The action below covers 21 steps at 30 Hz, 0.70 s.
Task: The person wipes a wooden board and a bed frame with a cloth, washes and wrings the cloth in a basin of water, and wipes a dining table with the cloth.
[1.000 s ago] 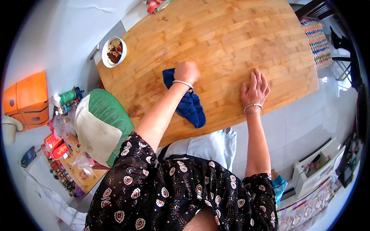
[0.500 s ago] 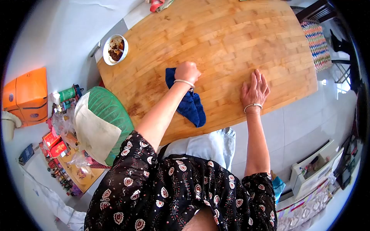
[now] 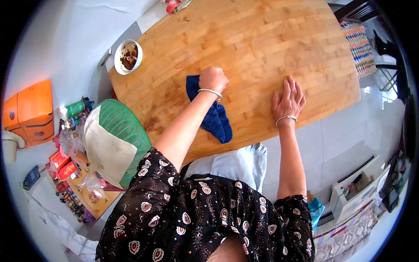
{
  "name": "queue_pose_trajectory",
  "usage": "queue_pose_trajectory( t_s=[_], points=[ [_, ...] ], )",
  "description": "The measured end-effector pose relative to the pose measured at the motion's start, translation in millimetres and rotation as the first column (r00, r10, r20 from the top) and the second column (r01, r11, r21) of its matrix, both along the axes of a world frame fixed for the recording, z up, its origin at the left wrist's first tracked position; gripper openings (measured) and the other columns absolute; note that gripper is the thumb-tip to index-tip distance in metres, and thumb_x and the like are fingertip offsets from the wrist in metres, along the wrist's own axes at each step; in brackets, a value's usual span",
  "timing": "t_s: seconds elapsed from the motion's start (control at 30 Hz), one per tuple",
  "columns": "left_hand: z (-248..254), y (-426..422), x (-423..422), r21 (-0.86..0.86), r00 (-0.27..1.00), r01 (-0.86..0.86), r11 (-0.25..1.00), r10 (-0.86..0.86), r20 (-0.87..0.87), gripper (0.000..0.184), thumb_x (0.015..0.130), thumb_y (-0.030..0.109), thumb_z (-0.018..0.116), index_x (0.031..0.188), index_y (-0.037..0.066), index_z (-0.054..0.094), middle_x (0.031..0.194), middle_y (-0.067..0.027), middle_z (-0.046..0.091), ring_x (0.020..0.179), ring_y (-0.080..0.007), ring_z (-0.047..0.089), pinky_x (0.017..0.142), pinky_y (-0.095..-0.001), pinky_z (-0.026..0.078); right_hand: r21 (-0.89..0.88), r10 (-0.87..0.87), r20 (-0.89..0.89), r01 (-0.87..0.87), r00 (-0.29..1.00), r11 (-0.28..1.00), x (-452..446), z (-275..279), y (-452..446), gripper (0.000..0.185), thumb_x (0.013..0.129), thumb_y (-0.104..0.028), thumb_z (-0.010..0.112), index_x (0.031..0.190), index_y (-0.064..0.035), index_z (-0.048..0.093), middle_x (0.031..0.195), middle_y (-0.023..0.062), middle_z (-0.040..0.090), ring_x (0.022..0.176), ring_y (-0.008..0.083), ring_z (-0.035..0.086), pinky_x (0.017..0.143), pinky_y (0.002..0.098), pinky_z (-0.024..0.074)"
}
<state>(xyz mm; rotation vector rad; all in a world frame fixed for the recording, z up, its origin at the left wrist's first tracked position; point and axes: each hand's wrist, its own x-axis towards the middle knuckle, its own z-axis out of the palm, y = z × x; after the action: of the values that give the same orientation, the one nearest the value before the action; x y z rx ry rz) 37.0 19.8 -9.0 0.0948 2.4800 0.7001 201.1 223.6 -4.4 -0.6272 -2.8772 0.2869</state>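
Note:
My left hand (image 3: 213, 80) is closed in a fist on a dark blue cloth (image 3: 216, 122), pressing it against the wooden table (image 3: 262, 48). One end of the cloth sticks out left of the fist, and the rest trails toward the table's near edge. My right hand (image 3: 288, 101) lies flat on the tabletop near the right front edge, fingers stretched out and holding nothing. A bracelet circles each wrist. Darker stains mark the wood left of the cloth.
A white bowl (image 3: 128, 57) with food remains stands at the table's left edge. A green mesh cover (image 3: 124, 126) with a pale cloth is at the left, beside a cluttered low shelf. A chair with a woven seat (image 3: 358, 48) stands at the right.
My left hand, still on the blue cloth, has shifted very slightly up the table. My right hand stays in nearly the same place.

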Motion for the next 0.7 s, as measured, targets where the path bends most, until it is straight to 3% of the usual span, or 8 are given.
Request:
queue_pose_trajectory(
  t_s=[0.2,0.27,0.33,0.37,0.47,0.5,0.63,0.7],
  points=[
    [2,-10,-2,-0.059,0.997,0.080,0.995,-0.079,0.003,0.015,0.069,0.008,0.067,0.058,0.003,0.058,0.051,-0.0091,0.060,0.042,-0.0152,0.057,0.042,-0.0291,0.045,0.015,0.001,-0.008,-0.001,1.000,1.000,1,-7,2,0.049,0.083,-0.026,0.054,0.128,-0.0103,0.046,0.139,0.0021,0.042,0.129,0.0267,0.034,0.104,0.0440,0.0238],
    [6,-7,1,-0.149,0.984,0.117,0.982,-0.135,-0.117,0.013,0.070,0.013,0.063,0.061,0.004,0.064,0.058,-0.0142,0.063,0.050,-0.0243,0.062,0.049,-0.0348,0.050,0.000,0.000,0.010,0.000,1.000,1.000,2,-4,1,0.049,0.083,-0.027,0.054,0.128,-0.0103,0.047,0.140,0.0021,0.042,0.129,0.0266,0.034,0.104,0.0440,0.0237],
    [2,6,2,-0.328,0.902,0.252,0.911,-0.344,-0.263,0.015,0.070,0.017,0.060,0.064,0.005,0.067,0.061,-0.0169,0.064,0.056,-0.0295,0.064,0.054,-0.0377,0.052,-0.005,-0.006,0.003,0.006,1.000,1.000,2,-2,-1,0.049,0.082,-0.027,0.054,0.128,-0.0102,0.047,0.139,0.0021,0.042,0.129,0.0265,0.034,0.104,0.0440,0.0237],
    [0,13,2,-0.276,0.921,0.213,0.937,-0.287,-0.264,0.018,0.067,0.020,0.058,0.063,0.006,0.069,0.063,-0.0185,0.064,0.062,-0.0334,0.065,0.058,-0.0401,0.053,-0.004,-0.009,-0.002,0.009,1.000,1.000,1,0,0,0.049,0.082,-0.027,0.054,0.128,-0.0102,0.047,0.139,0.0021,0.043,0.129,0.0264,0.034,0.104,0.0439,0.0238],
    [25,11,-1,-0.198,0.989,0.138,0.970,-0.146,-0.026,0.016,0.064,0.020,0.060,0.058,0.007,0.067,0.062,-0.0179,0.063,0.062,-0.0315,0.065,0.058,-0.0394,0.053,0.011,0.000,-0.013,0.000,1.000,1.000,2,-7,1,0.049,0.082,-0.027,0.054,0.128,-0.0105,0.047,0.139,0.0024,0.043,0.129,0.0269,0.034,0.104,0.0440,0.0237],
    [26,0,-3,-0.140,0.981,0.193,0.971,-0.194,0.006,0.013,0.066,0.015,0.063,0.058,0.005,0.064,0.051,-0.0094,0.060,0.049,-0.0251,0.062,0.052,-0.0362,0.051,0.008,0.002,-0.018,-0.002,1.000,1.000,2,-7,2,0.049,0.082,-0.027,0.054,0.128,-0.0107,0.047,0.139,0.0024,0.043,0.129,0.0269,0.034,0.104,0.0441,0.0237],
    [20,9,3,-0.247,0.976,0.147,0.958,-0.181,-0.121,0.012,0.066,0.014,0.063,0.058,0.005,0.064,0.052,-0.0100,0.061,0.051,-0.0239,0.063,0.053,-0.0351,0.051,-0.008,-0.003,-0.004,0.003,1.000,1.000,1,-3,0,0.049,0.082,-0.027,0.054,0.128,-0.0113,0.047,0.139,0.0023,0.043,0.129,0.0270,0.034,0.104,0.0444,0.0236],
    [13,12,0,-0.104,0.996,0.075,0.992,-0.080,-0.045,0.013,0.068,0.013,0.064,0.059,0.005,0.063,0.052,-0.0098,0.061,0.047,-0.0196,0.061,0.048,-0.0320,0.049,-0.009,-0.004,0.003,0.004,1.000,1.000,3,0,0,0.049,0.082,-0.027,0.055,0.128,-0.0112,0.047,0.139,0.0023,0.043,0.129,0.0270,0.034,0.104,0.0446,0.0235]
  ],
)
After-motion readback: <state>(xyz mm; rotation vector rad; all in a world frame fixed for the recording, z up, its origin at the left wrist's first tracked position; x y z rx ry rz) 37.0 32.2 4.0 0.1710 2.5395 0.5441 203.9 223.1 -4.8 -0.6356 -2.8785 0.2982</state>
